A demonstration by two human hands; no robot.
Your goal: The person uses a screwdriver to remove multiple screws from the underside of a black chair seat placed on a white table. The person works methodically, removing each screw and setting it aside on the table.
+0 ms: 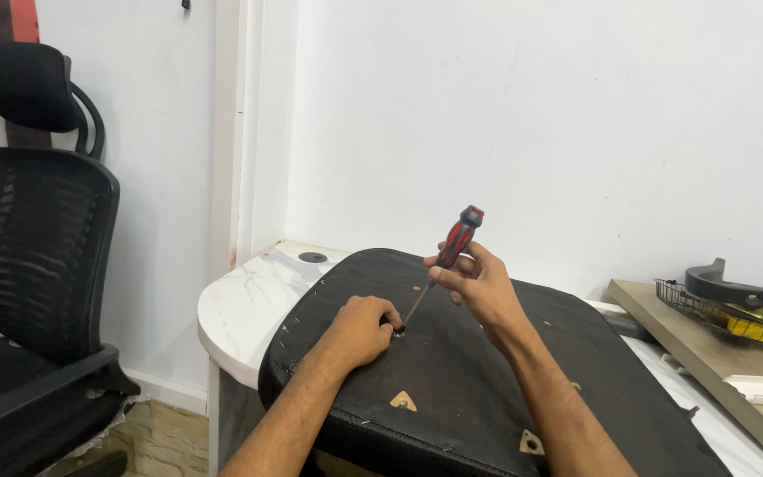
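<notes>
Head view: screwdriver (446, 265) gripped in closed right hand (479, 283), tip at fastener on upturned black seat base (487, 389). Fastener pinched by left hand (359, 327) fingers. Shaft best kept square, steady downward pressure applied.

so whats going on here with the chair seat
A person is working on the underside of a black seat cushion that lies face down on a white marble-look table. The right hand holds a red and black screwdriver tilted, its tip down at a spot on the seat base. The left hand rests on the seat right beside that tip, fingers at the fastener. A black mesh office chair stands to the left.
</notes>
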